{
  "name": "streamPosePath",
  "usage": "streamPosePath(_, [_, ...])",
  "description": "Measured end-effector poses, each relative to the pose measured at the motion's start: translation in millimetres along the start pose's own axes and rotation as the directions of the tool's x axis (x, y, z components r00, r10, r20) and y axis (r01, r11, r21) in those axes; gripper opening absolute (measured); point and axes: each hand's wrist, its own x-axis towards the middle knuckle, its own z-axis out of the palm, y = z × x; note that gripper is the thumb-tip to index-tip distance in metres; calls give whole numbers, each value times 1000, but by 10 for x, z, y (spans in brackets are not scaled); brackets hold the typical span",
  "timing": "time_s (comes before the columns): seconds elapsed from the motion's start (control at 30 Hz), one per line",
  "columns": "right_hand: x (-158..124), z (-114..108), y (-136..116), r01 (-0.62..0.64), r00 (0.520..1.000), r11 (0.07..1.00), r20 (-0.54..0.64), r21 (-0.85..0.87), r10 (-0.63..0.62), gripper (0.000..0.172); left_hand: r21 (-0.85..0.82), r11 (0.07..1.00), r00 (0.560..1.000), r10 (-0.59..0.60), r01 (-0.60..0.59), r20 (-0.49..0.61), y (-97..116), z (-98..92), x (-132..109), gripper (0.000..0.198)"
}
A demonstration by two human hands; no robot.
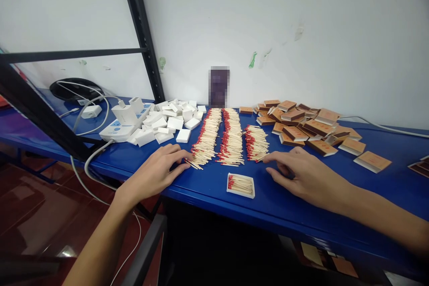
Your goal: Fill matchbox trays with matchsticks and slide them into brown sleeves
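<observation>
Three rows of red-tipped matches lie on the blue table (208, 187): a left row (207, 136), a middle row (231, 136) and a shorter right row (256, 142). My left hand (157, 170) rests flat, fingers stretched out, fingertips touching the near end of the left row. My right hand (303, 172) lies palm down with its index fingertip at the near end of the right row. Between the hands sits a white open tray (240, 185) filled with matches.
A heap of white inner trays (170, 120) lies at the back left, beside a white power strip with chargers (124, 120) and cables. Brown matchbox sleeves (308, 127) are piled at the back right. A black shelf frame (144, 31) stands at left.
</observation>
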Motion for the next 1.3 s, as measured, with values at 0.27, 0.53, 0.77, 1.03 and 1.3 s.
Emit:
streamPosePath(0.27, [-8, 53, 59, -55, 998, 998, -17, -27, 54, 25, -42, 999, 1000, 18, -17, 20, -14, -15, -7, 24])
streamPosePath(0.53, [4, 54, 141, -33, 998, 995, 45, -91, 37, 25, -62, 998, 999, 3, 0, 41, 22, -35, -30, 22])
streamPosePath(0.77, [39, 105, 202, 14, 1000, 995, 16, -97, -13, 28, -98, 995, 997, 26, -33, -77, 179, 21, 26, 18])
streamPosePath(1.03, [88, 141, 246, 120, 992, 958, -7, -262, -127, 28, -174, 969, 982, 162, -178, -102, 745, 303, 273, 8])
streamPosePath(1.3, [108, 94, 148, 85, 993, 987, -67, -134, -95, 22, -127, 973, 971, 173, -195, -165, 633, 308, 265, 16])
